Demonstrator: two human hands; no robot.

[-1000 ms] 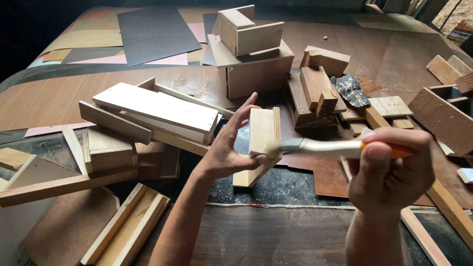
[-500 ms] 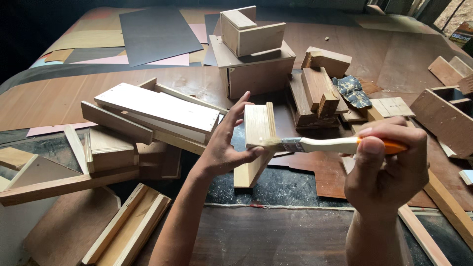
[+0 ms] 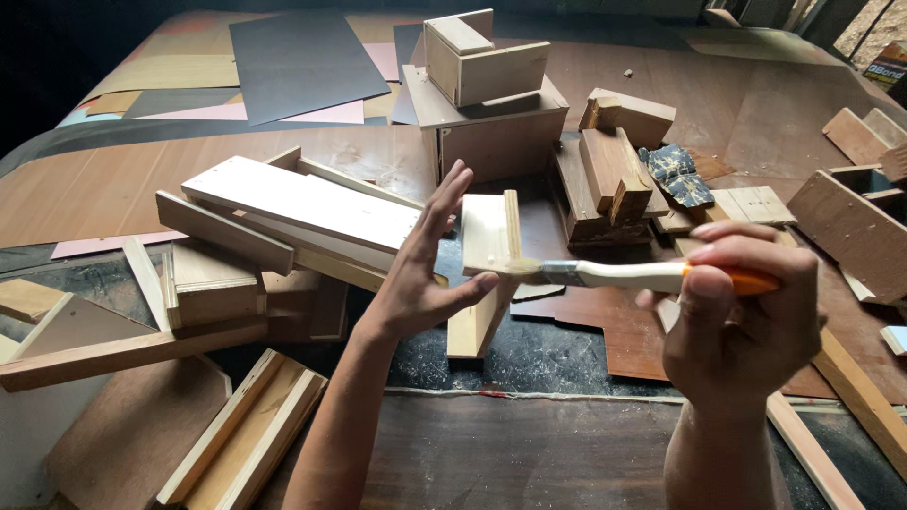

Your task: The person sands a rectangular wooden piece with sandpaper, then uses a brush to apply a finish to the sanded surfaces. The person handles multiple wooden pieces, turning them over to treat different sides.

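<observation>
Wood is everywhere on this big brown work table, which fills the whole frame, with dark sheets and pink paper lying flat at the upper left.

From the head camera, looking down, the left hand sits in the middle of the frame. Its fingers are spread and its thumb presses the side of a small pale wooden piece, so the piece stands up off the table and does not slip. The flat face of the piece is turned up toward the person, which makes it easy to brush.

The right hand, at the lower right, is closed around a paintbrush with a white and orange handle. The brush lies almost level, and its tip touches the right edge of the pale piece, just beside the left thumb.

A pile of light planks is stacked just left of the left hand. Behind the hands, in the upper middle, stands a wooden box stack. Dark brown blocks lie right of it, with a black speckled lump beside them. Sawdust shows on the dark mat under the hands.
</observation>
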